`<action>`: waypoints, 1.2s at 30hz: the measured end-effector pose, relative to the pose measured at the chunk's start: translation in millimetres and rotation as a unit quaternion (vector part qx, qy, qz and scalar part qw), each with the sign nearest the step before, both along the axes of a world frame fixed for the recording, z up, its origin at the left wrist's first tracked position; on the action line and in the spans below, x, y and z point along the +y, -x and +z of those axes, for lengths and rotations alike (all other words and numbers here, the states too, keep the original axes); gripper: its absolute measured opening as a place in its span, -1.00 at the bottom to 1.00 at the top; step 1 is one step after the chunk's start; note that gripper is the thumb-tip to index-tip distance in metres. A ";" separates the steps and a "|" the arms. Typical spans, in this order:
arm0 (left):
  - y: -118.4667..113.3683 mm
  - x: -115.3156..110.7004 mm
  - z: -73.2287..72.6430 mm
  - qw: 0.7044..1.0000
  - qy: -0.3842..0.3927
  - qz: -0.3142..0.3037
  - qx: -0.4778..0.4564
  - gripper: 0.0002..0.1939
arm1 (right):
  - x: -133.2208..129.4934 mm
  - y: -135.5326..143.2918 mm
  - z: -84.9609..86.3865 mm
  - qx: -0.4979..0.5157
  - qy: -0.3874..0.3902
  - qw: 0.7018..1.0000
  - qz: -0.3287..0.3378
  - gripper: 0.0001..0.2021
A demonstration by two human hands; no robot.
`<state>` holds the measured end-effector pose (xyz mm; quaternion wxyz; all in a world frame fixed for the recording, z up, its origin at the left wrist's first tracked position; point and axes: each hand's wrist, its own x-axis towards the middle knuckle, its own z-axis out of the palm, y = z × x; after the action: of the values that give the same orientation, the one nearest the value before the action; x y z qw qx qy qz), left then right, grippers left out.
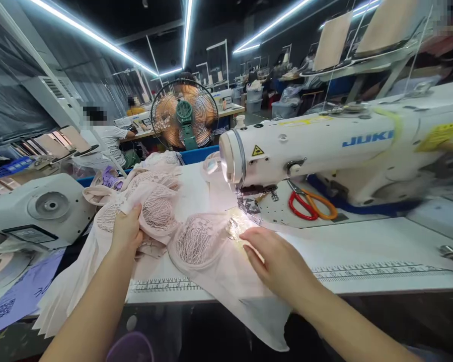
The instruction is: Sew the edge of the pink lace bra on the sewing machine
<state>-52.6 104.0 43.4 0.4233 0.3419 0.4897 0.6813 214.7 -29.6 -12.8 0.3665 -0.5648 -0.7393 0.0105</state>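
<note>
A pale pink lace bra garment [196,241] lies across the white sewing table [362,251], one end under the presser foot [249,203] of a white JUKI sewing machine [324,146]. My left hand [126,231] grips the bunched fabric and lace cup at the left. My right hand [275,261] rests flat on the fabric just in front of the needle, pressing it to the table. The machine's lamp lights the cloth near my right fingers.
Red- and orange-handled scissors [311,203] lie on the machine bed right of the needle. A pile of pink garments [154,168] sits behind. Another machine [41,211] stands at left, a fan [184,114] behind, and seated people work farther back.
</note>
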 end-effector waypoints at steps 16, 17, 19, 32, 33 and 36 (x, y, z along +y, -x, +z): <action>-61.5 -67.5 -9.0 0.504 -0.310 -0.336 0.733 -0.70 | -11.2 -1.3 -41.2 -0.108 -0.031 0.988 0.104 -0.70; -78.3 -60.9 -19.3 0.466 -0.338 -0.372 0.728 -0.70 | -11.5 -2.6 -42.5 -0.108 -0.041 0.988 0.101 -0.72; -102.0 -46.5 -38.6 0.423 -0.355 -0.389 0.738 -0.68 | -13.6 -7.0 -43.8 -0.119 -0.057 0.987 0.094 -0.74; -129.8 -34.2 -53.6 0.421 -0.281 -0.346 0.790 -0.43 | -14.4 -48.9 -36.5 -0.287 -0.179 0.934 0.116 -0.63; -132.0 -31.3 -54.3 0.427 -0.285 -0.343 0.787 -0.43 | -12.4 -51.7 -37.3 -0.292 -0.177 0.933 0.117 -0.63; -137.1 -22.7 -58.7 0.442 -0.300 -0.339 0.775 -0.45 | -7.3 -59.1 -37.3 -0.299 -0.157 0.934 0.118 -0.63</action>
<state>84.5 81.3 -15.3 -0.0638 0.9715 0.2246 0.0399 273.8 -36.9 -50.1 0.2087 -0.3858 -0.8681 -0.2323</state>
